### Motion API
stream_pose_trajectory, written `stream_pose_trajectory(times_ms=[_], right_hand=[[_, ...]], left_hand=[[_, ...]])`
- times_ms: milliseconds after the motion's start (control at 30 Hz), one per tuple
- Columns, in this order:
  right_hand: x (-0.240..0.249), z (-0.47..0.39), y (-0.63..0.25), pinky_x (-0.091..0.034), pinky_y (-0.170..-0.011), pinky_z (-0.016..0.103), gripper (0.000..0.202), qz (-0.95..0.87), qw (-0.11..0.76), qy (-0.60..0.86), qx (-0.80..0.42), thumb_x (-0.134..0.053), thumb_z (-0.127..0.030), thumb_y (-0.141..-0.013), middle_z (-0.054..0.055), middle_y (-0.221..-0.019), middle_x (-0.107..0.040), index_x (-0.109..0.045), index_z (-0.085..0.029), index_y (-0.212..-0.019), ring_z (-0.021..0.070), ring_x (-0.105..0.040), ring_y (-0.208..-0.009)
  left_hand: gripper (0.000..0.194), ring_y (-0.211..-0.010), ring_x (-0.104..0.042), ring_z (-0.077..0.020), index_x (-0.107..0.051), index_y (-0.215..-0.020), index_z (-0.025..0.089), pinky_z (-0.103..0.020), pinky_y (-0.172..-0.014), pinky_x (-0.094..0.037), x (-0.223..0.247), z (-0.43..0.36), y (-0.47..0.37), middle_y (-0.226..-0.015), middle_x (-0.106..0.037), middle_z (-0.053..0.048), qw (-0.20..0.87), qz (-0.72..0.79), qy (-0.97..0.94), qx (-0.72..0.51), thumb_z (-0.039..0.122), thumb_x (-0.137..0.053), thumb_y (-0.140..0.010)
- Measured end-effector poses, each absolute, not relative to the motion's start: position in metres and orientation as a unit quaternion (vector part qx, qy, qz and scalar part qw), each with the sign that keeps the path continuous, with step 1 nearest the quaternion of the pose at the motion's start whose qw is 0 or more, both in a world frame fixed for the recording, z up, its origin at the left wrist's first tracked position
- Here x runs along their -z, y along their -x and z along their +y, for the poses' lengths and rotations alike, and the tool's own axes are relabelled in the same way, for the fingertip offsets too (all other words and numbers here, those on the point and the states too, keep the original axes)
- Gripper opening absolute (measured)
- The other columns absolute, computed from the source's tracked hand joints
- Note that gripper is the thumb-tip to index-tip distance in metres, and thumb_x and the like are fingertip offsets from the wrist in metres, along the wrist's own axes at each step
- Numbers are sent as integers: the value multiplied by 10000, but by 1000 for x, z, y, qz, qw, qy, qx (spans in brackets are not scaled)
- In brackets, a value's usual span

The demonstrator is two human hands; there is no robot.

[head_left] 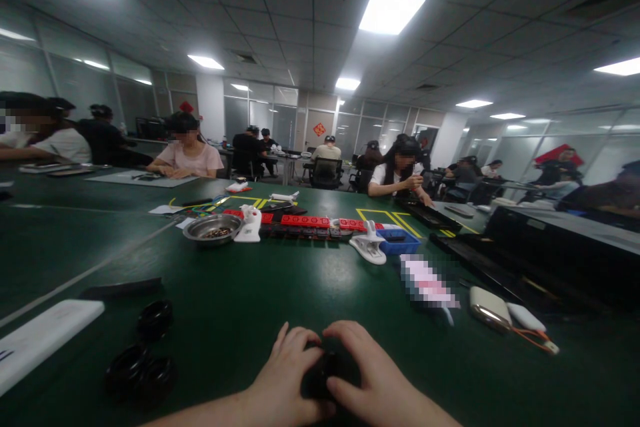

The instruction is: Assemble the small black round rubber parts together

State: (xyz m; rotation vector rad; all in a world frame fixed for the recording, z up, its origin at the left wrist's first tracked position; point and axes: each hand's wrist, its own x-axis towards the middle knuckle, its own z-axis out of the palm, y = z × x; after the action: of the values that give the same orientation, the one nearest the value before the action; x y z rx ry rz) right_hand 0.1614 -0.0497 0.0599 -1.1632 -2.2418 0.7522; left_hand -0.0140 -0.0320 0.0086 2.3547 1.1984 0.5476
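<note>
At the bottom middle, my left hand (287, 370) and my right hand (373, 370) face each other over the green table. Between them is a dark object (320, 377), and the fingers and thumbs of both hands curl round it. Its shape is mostly hidden and too dark to make out. Several glossy black rings lie left of my hands: one black ring (155, 318) on its own, and a group of black rings (127, 368) nearer the front.
Beyond my hands stand a metal bowl (213, 229), white clamps (369, 244), red blocks (305, 221) and a blue tray (399, 242). A white slab (47, 340) lies left, an earbud case (489, 309) right. People sit across the table.
</note>
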Motion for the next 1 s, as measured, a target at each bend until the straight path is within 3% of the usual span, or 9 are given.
stream_pose_trajectory(times_ms=[133,200,300,400,567,633,733,833,1000], right_hand=[[-57,-49,-158,-403,-760,322,276,-805,231,511,-196,-660,-216,-612,47,-905,-534,-540,-177,-858,219,-489,-863],[-56,-49,-157,-397,-783,312,233,-815,230,493,-200,-639,-173,-614,51,-927,-531,-561,-174,-833,216,-485,-895],[-56,-49,-159,-364,-875,292,417,-849,228,398,-264,-555,-51,-586,64,-1081,-505,-574,-183,-981,205,-462,-1016],[-57,-50,-161,-348,-908,304,557,-846,232,376,-297,-556,-49,-581,73,-1153,-484,-502,-184,-1119,209,-445,-1061],[-57,-49,-160,-403,-792,331,317,-800,243,504,-219,-643,-197,-619,57,-953,-540,-540,-178,-918,221,-494,-895],[-57,-49,-159,-395,-818,319,258,-818,237,476,-217,-619,-153,-613,54,-966,-534,-566,-184,-863,215,-488,-924],[-59,-49,-159,-344,-919,302,467,-861,219,368,-275,-547,-55,-575,62,-1134,-493,-568,-194,-1020,208,-442,-1066],[-60,-50,-161,-291,-976,321,634,-862,222,343,-301,-520,-43,-554,88,-1229,-442,-468,-167,-1173,220,-390,-1140],[-57,-50,-160,-396,-821,332,320,-808,263,476,-225,-589,-144,-620,73,-972,-531,-534,-161,-935,222,-485,-924]], left_hand=[[406,-1035,-467,-277,-626,-911,262,-565,-1006,-120,-8,-32,13,-1041,-528,-35,208,437,-851,-205,384,-734,-539],[400,-1031,-471,-276,-624,-921,257,-562,-1008,-128,-8,-32,12,-1039,-533,-40,207,435,-852,-206,374,-722,-551],[473,-1054,-457,-290,-595,-1023,253,-570,-1008,-132,-10,-32,12,-1068,-532,-60,211,431,-855,-197,384,-701,-581],[482,-1067,-448,-296,-596,-1024,245,-575,-1011,-121,-11,-32,13,-1091,-526,-66,218,428,-856,-190,404,-704,-582],[413,-1037,-466,-287,-628,-922,256,-575,-1011,-108,-11,-32,13,-1051,-532,-38,219,436,-851,-193,381,-733,-543],[422,-1041,-463,-291,-624,-944,265,-576,-1010,-113,-10,-32,13,-1055,-532,-37,221,433,-852,-193,386,-722,-551],[491,-1064,-448,-292,-584,-1046,275,-569,-1014,-112,-9,-31,13,-1083,-526,-46,222,426,-855,-198,394,-697,-583],[492,-1071,-445,-287,-582,-1047,273,-566,-1014,-106,-9,-31,14,-1100,-520,-50,223,419,-857,-200,428,-692,-593],[453,-1057,-451,-299,-623,-963,256,-579,-1011,-104,-10,-31,15,-1069,-521,-39,224,429,-854,-193,403,-730,-549]])
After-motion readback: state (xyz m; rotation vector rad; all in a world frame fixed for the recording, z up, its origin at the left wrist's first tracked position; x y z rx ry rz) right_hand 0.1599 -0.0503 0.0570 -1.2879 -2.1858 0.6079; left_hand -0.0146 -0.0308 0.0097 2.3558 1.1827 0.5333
